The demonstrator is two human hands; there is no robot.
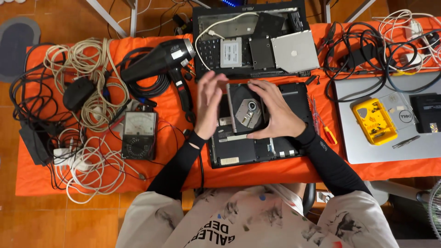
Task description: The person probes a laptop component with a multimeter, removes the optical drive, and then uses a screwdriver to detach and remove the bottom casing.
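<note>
My right hand [275,115] curls around the right edge of an optical disc drive [245,109], fingers wrapped over its far side and thumb along the near edge, so it is gripping the drive. The drive is a flat square tray of dark plastic with a shiny round spindle at its middle and a thin grey metal rim. My left hand [207,103] stands just beside the drive's left edge, palm inward, fingers spread wide and holding nothing (I cannot tell whether a fingertip grazes the rim). The drive sits above an opened black laptop base [257,147], a matte rectangular shell lying on the orange cloth of the worktop [275,172].

Behind it lies a second stripped laptop [257,41] with a dull silver drive casing [296,50]. To my left are a glossy black hair dryer [161,59], a boxy analogue multimeter [139,133] and tangled beige cables [87,64]. To my right, a yellow plastic parts box [374,120] rests on a smooth silver laptop lid [358,142].
</note>
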